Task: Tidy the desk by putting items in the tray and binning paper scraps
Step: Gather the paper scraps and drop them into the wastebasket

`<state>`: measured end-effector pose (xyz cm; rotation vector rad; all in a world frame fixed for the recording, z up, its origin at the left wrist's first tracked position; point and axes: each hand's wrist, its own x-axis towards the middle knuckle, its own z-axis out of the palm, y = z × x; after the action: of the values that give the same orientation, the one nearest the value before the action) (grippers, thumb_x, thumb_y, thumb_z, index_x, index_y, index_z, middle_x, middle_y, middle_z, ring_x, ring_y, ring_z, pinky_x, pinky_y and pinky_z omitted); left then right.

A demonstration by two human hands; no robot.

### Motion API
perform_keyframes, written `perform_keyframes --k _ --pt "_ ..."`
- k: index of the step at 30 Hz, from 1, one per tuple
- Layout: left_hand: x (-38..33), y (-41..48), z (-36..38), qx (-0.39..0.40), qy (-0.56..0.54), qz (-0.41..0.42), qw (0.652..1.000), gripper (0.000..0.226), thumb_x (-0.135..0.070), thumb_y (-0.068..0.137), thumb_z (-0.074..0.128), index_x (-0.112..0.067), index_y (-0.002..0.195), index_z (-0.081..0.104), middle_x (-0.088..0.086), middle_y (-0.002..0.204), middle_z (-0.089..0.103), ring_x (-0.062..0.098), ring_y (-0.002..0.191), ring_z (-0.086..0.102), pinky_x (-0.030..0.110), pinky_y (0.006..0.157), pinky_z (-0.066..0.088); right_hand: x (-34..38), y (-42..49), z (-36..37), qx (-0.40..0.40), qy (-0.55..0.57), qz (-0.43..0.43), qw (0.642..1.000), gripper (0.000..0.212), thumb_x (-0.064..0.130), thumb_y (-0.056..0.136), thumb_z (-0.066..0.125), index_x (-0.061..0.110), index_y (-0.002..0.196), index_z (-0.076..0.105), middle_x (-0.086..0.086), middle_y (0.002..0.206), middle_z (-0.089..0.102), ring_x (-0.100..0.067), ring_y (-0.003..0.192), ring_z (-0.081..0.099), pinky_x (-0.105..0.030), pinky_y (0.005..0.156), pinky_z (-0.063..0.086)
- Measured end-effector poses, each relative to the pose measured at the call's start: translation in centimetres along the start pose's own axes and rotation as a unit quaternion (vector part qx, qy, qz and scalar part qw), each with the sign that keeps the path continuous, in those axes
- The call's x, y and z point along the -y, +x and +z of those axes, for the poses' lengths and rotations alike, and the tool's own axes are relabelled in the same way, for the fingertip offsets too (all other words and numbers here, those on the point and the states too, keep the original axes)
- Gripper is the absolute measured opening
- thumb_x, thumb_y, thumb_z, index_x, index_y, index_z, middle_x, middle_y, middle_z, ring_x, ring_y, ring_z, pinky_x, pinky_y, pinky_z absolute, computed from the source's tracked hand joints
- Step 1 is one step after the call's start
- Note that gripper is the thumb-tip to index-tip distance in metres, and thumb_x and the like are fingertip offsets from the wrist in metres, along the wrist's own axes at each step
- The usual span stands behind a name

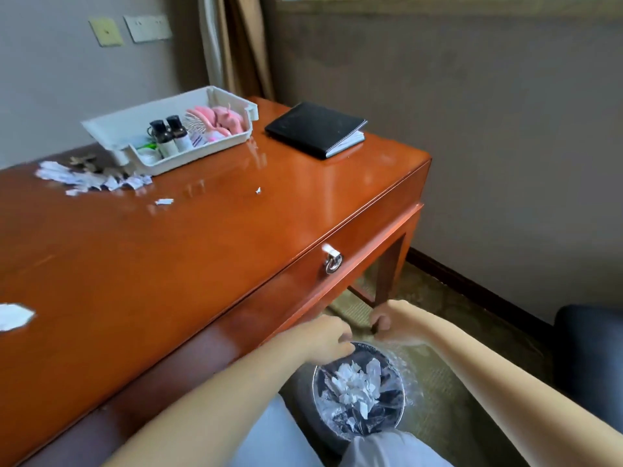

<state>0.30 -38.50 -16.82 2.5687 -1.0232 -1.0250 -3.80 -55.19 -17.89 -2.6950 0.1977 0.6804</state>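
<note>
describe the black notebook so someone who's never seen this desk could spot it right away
Start at the orange-brown wooden desk and go to its far right corner, near the wall. Right of the white tray lies the black notebook, closed and flat. It is the only dark, flat rectangle there; the rest is white paper scraps.

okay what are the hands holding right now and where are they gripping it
Both hands grip the clear liner bag of the bin at its top edge: the left hand on the near-desk side, the right hand on the far side.
</note>
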Motion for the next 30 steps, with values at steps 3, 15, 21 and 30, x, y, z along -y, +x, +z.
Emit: perform_keyframes --k 3,15,21,30 --pt "-1.1 -4.3 -2.7 -0.044 0.015 0.04 0.998 0.036 -0.034 0.097 0.045 -0.016 0.125 0.058 0.004 0.128 0.06 0.021 0.114 0.057 0.043 0.1 0.047 2.6 -2.3 -2.6 -0.018 -0.03 -0.034 0.999 0.036 0.023 0.087 0.063 0.017 0.122 0.061 -0.003 0.118 0.066 -0.021 0.106 0.063 -0.031 0.093 0.05" --pt "1.7 -19.1 -12.0 -0.212 0.107 0.035 0.971 0.032 -0.033 0.096 0.047 -0.022 0.125 0.058 -0.001 0.123 0.062 0.013 0.111 0.056 0.036 0.1 0.046 15.5 -8.5 -11.8 -0.084 -0.1 -0.178 0.975 0.023 0.024 0.089 0.058 0.022 0.11 0.068 0.006 0.104 0.067 -0.015 0.097 0.063 -0.021 0.079 0.048" --pt "7.3 -24.9 -13.5 -0.264 0.1 -0.068 0.957 0.034 -0.035 0.096 0.048 -0.028 0.13 0.052 -0.007 0.136 0.051 0.009 0.119 0.05 0.025 0.098 0.044 22.5 -6.5 -12.3 -0.077 -0.145 -0.219 0.962 0.023 0.022 0.088 0.054 0.016 0.104 0.069 -0.007 0.105 0.07 -0.026 0.099 0.065 -0.041 0.087 0.055" --pt "16.1 -28.4 -10.9 -0.278 0.076 -0.238 0.927 0.047 -0.041 0.091 0.055 -0.028 0.135 0.044 -0.004 0.138 0.039 0.015 0.122 0.046 0.033 0.098 0.046 29.6 1.1 -9.8 -0.123 -0.144 -0.249 0.95 0.046 0.019 0.088 0.059 0.011 0.133 0.049 -0.01 0.13 0.055 -0.027 0.122 0.05 -0.032 0.097 0.043"
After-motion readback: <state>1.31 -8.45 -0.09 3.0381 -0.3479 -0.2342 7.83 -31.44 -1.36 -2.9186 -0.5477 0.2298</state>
